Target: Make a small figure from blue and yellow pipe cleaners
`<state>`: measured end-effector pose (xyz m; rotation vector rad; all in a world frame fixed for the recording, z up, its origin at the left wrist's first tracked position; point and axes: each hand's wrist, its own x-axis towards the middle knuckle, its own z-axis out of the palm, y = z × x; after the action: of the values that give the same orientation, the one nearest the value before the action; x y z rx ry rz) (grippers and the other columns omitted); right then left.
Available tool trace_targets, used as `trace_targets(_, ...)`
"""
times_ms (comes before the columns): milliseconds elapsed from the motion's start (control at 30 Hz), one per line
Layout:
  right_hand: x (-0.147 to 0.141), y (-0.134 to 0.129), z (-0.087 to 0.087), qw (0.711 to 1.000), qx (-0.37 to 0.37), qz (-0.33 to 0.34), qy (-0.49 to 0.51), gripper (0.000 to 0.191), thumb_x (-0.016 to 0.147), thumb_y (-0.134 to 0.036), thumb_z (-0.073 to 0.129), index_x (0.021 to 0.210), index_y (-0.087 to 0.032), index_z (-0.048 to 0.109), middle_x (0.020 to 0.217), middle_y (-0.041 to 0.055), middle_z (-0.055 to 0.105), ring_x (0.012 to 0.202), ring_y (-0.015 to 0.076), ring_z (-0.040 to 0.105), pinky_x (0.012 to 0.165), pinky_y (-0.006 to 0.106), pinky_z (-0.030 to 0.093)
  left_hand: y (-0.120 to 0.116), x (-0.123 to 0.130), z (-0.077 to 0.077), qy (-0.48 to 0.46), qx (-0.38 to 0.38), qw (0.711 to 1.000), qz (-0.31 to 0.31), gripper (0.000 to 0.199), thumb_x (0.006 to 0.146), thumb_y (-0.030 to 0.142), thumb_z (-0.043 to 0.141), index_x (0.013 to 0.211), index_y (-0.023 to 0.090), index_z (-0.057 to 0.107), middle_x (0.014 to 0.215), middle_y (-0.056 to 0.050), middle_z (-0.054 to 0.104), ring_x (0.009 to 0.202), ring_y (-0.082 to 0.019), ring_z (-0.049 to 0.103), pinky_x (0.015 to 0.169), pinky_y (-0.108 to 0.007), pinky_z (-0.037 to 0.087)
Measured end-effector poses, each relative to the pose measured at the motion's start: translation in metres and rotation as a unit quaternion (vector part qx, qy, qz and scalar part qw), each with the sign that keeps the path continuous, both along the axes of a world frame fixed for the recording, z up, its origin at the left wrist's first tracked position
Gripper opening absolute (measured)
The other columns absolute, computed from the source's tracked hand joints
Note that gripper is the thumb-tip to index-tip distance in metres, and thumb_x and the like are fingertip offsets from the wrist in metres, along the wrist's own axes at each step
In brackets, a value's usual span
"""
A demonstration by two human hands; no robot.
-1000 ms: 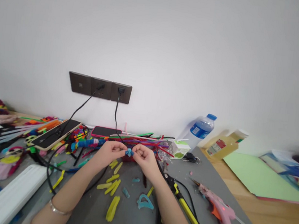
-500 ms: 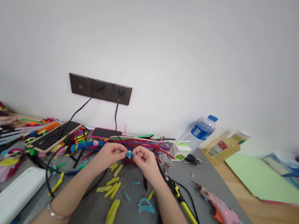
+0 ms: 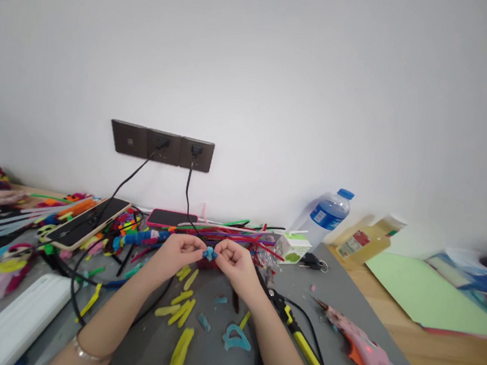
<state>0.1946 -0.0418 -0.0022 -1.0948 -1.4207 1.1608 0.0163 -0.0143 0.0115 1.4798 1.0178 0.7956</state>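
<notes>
Between my two hands is a small blue fuzzy piece (image 3: pixel 210 253), light blue in the middle and darker at the ends. My left hand (image 3: pixel 181 256) pinches its left end between thumb and finger. On the other end, my right hand (image 3: pixel 234 264) has the same kind of pinch. Below them on the grey table lie several short yellow fuzzy pieces (image 3: pixel 180 349). A light blue bent loop (image 3: pixel 237 338) and a small blue bit (image 3: pixel 204 321) lie nearer my right forearm. Something dark red sits just behind and under the fingers, mostly hidden.
A pink glue gun (image 3: pixel 367 351) and yellow-black pliers (image 3: pixel 309 353) lie to the right. Behind stand a drink carton (image 3: pixel 293 248), a water bottle (image 3: pixel 326 216) and a yellowish bottle (image 3: pixel 363 243). A white power strip (image 3: pixel 17 320), a phone (image 3: pixel 91 223) and black cables occupy the left.
Both hands stay in nearly the same place, still pinching the blue piece, which looks slightly turned. The whole view has shifted very little.
</notes>
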Motion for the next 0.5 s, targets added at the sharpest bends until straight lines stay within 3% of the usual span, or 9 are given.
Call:
trace_targets(133, 0.000, 0.000, -0.001, 1.000, 0.005, -0.004, 0.003, 0.019, 0.073, -0.033, 0.066, 0.074, -0.017, 0.056, 0.052, -0.0089, 0.031, 0.049, 0.0076, 0.024, 0.049, 0.023, 0.017, 0.000, 0.001, 0.001, -0.009, -0.004, 1.000, 0.004, 0.031, 0.064, 0.043, 0.073, 0.074, 0.014, 0.068, 0.054, 0.003, 0.052, 0.048, -0.009, 0.036, 0.048, -0.022, 0.024)
trace_targets(333, 0.004, 0.002, 0.001, 0.999, 0.023, -0.021, 0.005, 0.021, 0.072, -0.036, 0.066, 0.073, -0.017, 0.056, 0.050, -0.0089, 0.034, 0.047, 0.0072, 0.025, 0.048, 0.023, 0.018, -0.002, 0.001, 0.005, 0.000, 0.001, 1.000, 0.007, 0.033, 0.065, 0.044, 0.072, 0.077, 0.013, 0.067, 0.052, 0.006, 0.043, 0.046, -0.007, 0.030, 0.047, -0.021, 0.021)
trace_targets(500, 0.025, -0.007, 0.030, 0.996, 0.054, -0.071, -0.006, 0.023, 0.075, -0.040, 0.064, 0.075, -0.019, 0.057, 0.052, -0.0080, 0.036, 0.046, 0.0085, 0.028, 0.047, 0.024, 0.021, -0.002, -0.001, 0.008, 0.009, 0.001, 0.999, 0.032, 0.042, 0.061, 0.049, 0.073, 0.080, 0.012, 0.068, 0.048, 0.007, 0.036, 0.046, -0.007, 0.027, 0.048, -0.021, 0.019)
